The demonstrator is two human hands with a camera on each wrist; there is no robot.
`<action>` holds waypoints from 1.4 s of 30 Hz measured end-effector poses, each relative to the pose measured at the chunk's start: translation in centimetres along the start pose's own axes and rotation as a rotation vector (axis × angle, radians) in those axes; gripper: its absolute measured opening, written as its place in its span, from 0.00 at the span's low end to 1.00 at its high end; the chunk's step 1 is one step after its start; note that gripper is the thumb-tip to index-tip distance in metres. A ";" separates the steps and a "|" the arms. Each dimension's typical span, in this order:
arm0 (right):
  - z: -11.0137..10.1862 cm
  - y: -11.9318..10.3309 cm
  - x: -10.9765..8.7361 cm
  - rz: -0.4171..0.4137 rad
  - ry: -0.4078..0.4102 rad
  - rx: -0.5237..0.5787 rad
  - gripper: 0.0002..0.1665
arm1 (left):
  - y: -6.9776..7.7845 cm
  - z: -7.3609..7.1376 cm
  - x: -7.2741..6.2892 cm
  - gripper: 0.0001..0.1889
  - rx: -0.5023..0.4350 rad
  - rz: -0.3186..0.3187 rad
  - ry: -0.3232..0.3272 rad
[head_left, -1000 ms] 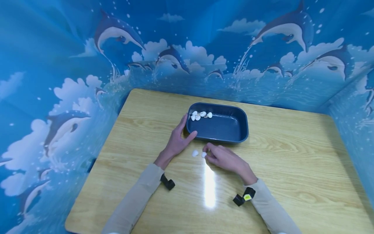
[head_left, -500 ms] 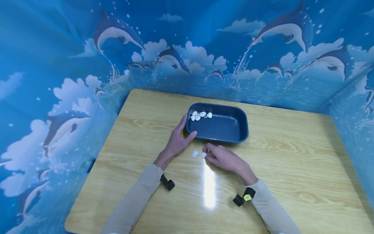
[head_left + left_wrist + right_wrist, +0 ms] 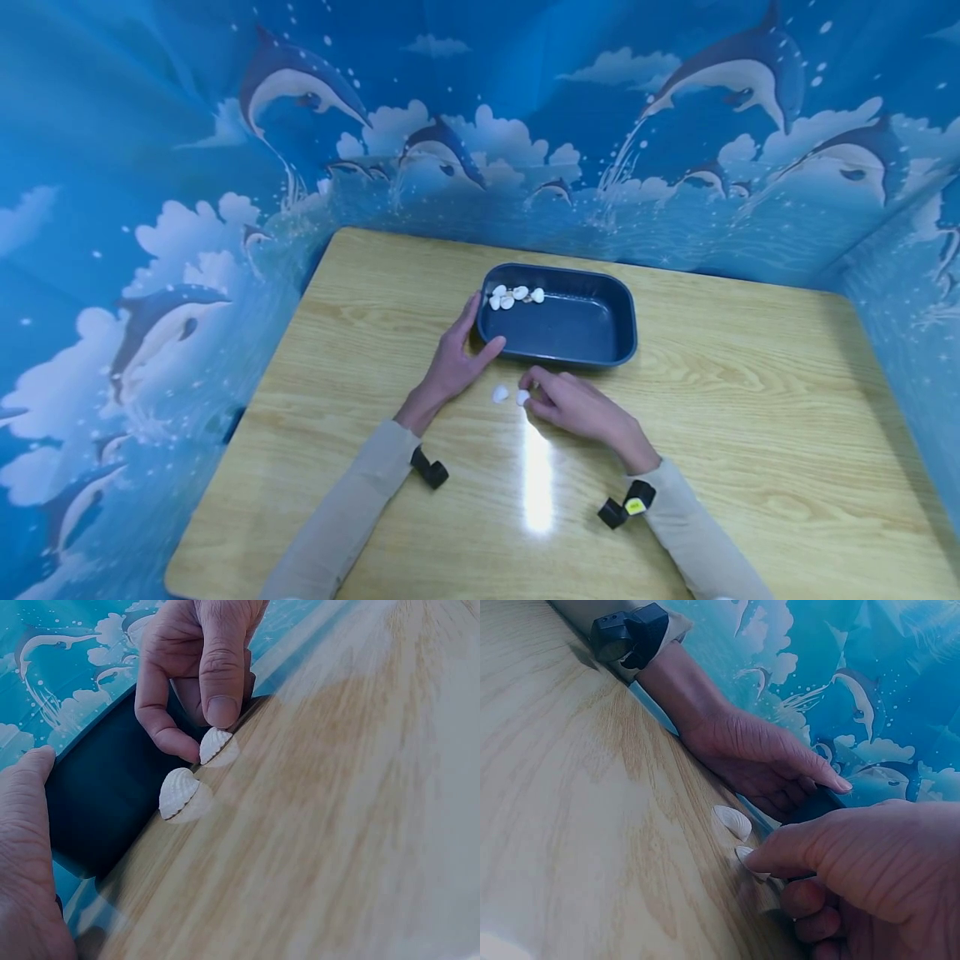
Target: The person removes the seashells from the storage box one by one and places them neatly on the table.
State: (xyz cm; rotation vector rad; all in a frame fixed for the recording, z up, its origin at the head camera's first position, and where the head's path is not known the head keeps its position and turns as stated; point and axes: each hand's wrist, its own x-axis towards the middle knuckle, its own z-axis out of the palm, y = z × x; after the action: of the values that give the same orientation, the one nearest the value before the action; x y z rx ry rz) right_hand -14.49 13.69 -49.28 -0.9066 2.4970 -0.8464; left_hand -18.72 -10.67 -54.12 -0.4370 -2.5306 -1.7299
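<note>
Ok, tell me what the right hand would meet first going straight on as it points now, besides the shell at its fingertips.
The right hand would most likely meet the other white shell on the table first, with the left hand beyond; exact height is hard to judge.

Ribbed white shell [image 3: 178,793] on the surface [image 3: 712,433], a second shell [image 3: 216,746] near it — and beyond, the navy tray [image 3: 577,329], more shells [image 3: 507,302] bunched inside, far left!
</note>
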 end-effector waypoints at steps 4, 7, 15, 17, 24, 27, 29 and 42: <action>-0.1 0.0 0.0 0.003 0.001 0.000 0.11 | 0.0 0.0 0.1 0.46 -0.003 0.000 0.000; -0.1 -0.1 -0.1 0.010 -0.004 0.001 0.11 | -0.1 0.0 0.1 0.46 -0.006 0.003 0.000; -0.4 -0.4 -0.2 0.017 -0.013 0.008 0.10 | -0.2 0.1 0.1 0.48 -0.001 0.007 0.001; -0.6 -0.5 -0.3 0.007 -0.013 0.011 0.10 | -0.1 0.0 0.0 0.48 0.002 0.005 0.002; -1.3 -1.7 -0.4 -0.035 -0.004 0.040 0.10 | 0.0 -0.3 0.0 0.47 0.023 -0.005 0.005; -1.8 -2.4 -0.4 -0.065 0.012 0.067 0.10 | 0.0 -0.4 -0.1 0.46 0.028 -0.006 0.005; -2.4 -2.7 -0.2 -0.092 0.041 0.082 0.11 | 0.1 -0.4 -0.1 0.47 0.022 -0.005 0.009; -7.4 -0.8 4.7 0.025 0.116 0.004 0.18 | 0.1 -0.1 0.1 0.46 0.006 0.004 0.008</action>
State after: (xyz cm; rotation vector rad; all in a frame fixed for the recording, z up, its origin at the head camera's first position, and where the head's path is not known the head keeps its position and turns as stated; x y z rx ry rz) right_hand -21.28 13.09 -43.67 -0.8449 2.5988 -0.9204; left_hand -18.78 -10.68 -53.99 -0.4337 -2.5268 -1.7186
